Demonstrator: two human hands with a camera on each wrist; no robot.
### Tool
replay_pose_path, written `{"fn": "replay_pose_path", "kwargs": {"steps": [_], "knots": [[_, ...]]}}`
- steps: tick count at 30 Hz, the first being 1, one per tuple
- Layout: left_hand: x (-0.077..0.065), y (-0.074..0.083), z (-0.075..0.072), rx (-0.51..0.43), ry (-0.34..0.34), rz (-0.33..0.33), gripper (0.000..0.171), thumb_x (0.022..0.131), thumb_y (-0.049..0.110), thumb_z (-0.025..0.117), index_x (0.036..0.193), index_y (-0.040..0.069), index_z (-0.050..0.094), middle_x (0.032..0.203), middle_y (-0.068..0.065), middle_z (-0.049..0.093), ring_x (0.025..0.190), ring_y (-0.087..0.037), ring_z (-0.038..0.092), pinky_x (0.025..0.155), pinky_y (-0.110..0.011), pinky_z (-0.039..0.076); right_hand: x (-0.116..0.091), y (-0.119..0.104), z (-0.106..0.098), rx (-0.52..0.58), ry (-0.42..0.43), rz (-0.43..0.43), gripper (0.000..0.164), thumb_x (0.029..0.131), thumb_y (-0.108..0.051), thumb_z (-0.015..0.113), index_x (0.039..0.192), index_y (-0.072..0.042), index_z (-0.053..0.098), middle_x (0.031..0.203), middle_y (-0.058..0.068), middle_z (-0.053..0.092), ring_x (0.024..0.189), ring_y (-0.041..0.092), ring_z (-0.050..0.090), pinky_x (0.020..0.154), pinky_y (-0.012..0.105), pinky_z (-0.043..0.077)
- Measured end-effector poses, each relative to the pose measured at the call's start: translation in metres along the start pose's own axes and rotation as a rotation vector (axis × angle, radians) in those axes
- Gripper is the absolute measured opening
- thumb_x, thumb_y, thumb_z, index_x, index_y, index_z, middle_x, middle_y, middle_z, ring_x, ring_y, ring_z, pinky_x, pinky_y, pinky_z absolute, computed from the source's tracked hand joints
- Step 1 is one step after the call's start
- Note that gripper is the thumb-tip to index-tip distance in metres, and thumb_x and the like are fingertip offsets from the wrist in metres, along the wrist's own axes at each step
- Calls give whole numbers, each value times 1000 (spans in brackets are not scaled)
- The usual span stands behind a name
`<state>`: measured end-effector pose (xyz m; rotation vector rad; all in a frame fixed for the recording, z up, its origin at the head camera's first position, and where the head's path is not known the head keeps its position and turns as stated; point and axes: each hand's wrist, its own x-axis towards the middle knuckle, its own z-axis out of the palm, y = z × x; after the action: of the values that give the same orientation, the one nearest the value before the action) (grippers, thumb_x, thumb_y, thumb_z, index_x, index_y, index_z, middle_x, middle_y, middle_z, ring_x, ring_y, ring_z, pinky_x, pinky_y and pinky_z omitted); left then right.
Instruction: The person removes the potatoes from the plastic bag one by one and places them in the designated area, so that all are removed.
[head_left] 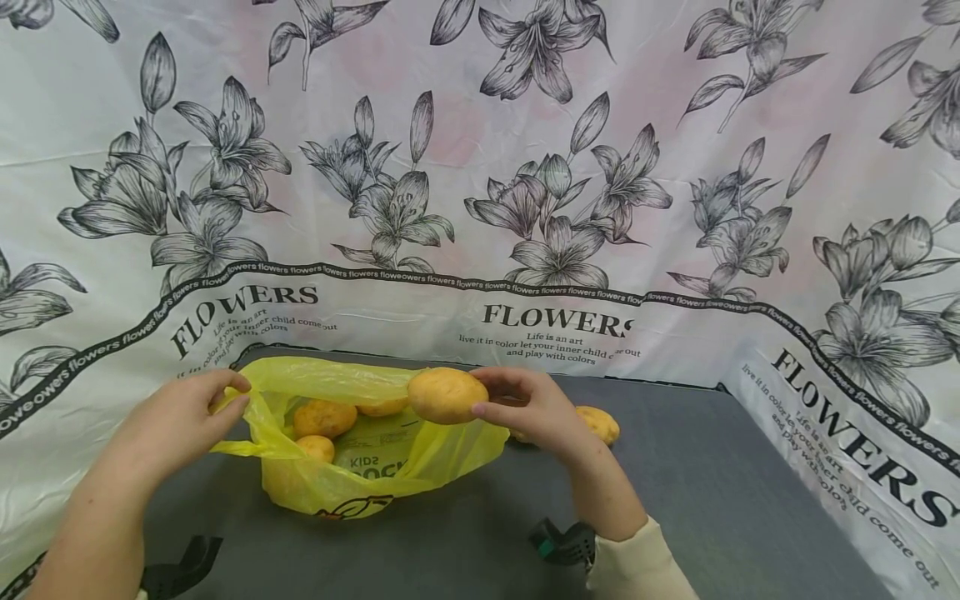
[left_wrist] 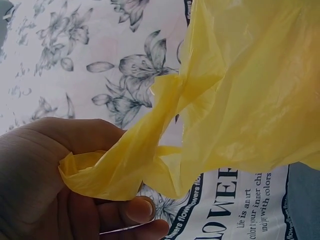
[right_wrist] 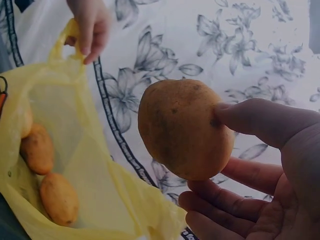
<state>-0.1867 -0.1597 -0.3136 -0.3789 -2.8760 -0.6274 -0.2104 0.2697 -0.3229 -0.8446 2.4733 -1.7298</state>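
Note:
A yellow plastic bag (head_left: 450, 450) lies with its mouth spread on the grey table. Inside it are several potatoes, among them one potato (head_left: 325, 418) near the left side. My left hand (head_left: 187, 417) pinches the bag's handle, seen twisted between thumb and fingers (left_wrist: 132, 210) in the left wrist view. Over the right part of the bag's mouth, my right hand (head_left: 536, 412) holds another potato (head_left: 448, 396) between thumb and fingers. That held potato (right_wrist: 185, 130) appears whole in the right wrist view, above the bag's opening.
Behind my right hand, a further potato (head_left: 598, 424) lies on the grey table (head_left: 675, 483), with part of another beside it mostly hidden. A white flowered sheet (head_left: 405, 333) hangs behind the table and along its sides.

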Motion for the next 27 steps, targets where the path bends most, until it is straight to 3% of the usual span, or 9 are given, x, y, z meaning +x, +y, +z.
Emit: {"fn": "replay_pose_path", "kwargs": {"steps": [11, 19, 27], "knots": [[1, -1, 2, -12, 3, 5, 33, 103, 19, 59, 125, -4, 62, 73, -2, 44, 60, -19, 43, 54, -36, 36, -5, 0, -15, 23, 10, 19, 43, 95, -18, 76, 135, -9, 66, 121, 7, 70, 112, 27, 66, 95, 40, 53], [-1, -2, 1, -25, 5, 18, 32, 104, 20, 59, 125, -4, 63, 69, -1, 43, 58, -18, 42, 52, -34, 36, -3, 6, -15, 16, -18, 15, 44, 95, -17, 75, 137, -4, 64, 125, 12, 68, 111, 28, 67, 90, 36, 55], [-2, -1, 5, -40, 27, 32, 30, 104, 20, 59, 124, -2, 65, 71, -1, 45, 60, -18, 43, 54, -34, 37, -12, 14, -22, 47, -17, 139, 48, 94, -23, 77, 138, -8, 64, 130, 12, 67, 113, 26, 68, 85, 41, 58]]}}
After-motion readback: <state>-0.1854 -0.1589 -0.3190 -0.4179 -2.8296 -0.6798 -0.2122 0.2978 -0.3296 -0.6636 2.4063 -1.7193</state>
